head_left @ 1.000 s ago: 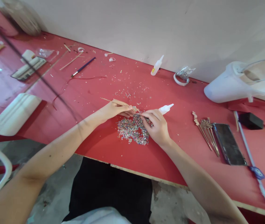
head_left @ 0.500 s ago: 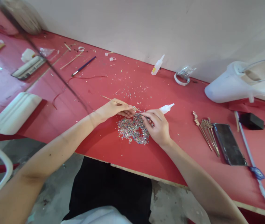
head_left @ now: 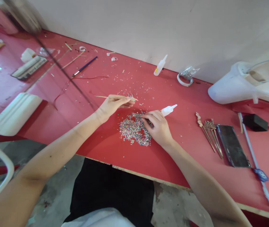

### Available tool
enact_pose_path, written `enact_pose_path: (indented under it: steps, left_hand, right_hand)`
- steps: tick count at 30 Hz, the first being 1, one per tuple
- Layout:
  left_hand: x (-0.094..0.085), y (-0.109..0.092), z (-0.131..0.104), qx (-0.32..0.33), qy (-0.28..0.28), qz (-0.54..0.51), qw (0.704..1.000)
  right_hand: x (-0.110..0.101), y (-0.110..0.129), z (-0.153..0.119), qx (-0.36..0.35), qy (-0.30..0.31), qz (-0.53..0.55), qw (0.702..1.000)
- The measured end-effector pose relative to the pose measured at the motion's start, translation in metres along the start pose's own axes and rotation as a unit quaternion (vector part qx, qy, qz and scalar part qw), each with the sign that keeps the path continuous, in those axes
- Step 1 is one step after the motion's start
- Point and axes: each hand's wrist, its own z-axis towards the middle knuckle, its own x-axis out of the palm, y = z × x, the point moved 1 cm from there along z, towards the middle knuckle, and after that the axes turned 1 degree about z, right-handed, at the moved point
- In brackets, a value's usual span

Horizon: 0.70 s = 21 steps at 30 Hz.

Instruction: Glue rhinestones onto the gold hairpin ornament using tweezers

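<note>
- Two bare hands are over the red table [head_left: 134, 160], the left hand [head_left: 116, 104] farther from the body than the right hand [head_left: 158, 126]
- Left hand pinches a thin stick [head_left: 101, 96] between thumb and fingers; one end juts past the back of the hand, the other carries a cluster [head_left: 132, 99] of shiny bits at the fingertips
- Right hand has thumb and fingertips drawn together; I cannot tell whether they grip anything
- Pile [head_left: 131, 127] of bits lies nearer the body than the left hand, just left of the right
- One bottle [head_left: 169, 110] lies just beyond the right hand
- Phone [head_left: 233, 146] and pins [head_left: 210, 135] lie well right of it
</note>
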Motion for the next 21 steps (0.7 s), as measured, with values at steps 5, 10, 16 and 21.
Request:
enact_pose_path:
  steps: [5, 10, 16, 21]
  left_hand:
    - [0.0018, 0.0023, -0.0015, -0.009, 0.041, -0.006, 0.999]
    - [0.0010, 0.0023, -0.0013, -0.010, 0.049, -0.002, 0.999]
    - [0.0011, 0.0026, -0.0008, -0.018, 0.060, 0.001, 0.998]
    - [0.0011, 0.0030, -0.0008, -0.023, 0.064, 0.002, 0.998]
  right_hand:
    - [0.0014, -0.0004, 0.0009, -0.008, 0.012, -0.005, 1.000]
    - [0.0019, -0.0006, 0.0015, -0.004, 0.017, -0.010, 1.000]
    - [0.0016, -0.0011, 0.0015, -0.008, 0.019, -0.015, 1.000]
    - [0.0015, -0.0014, 0.0018, -0.005, 0.018, -0.010, 1.000]
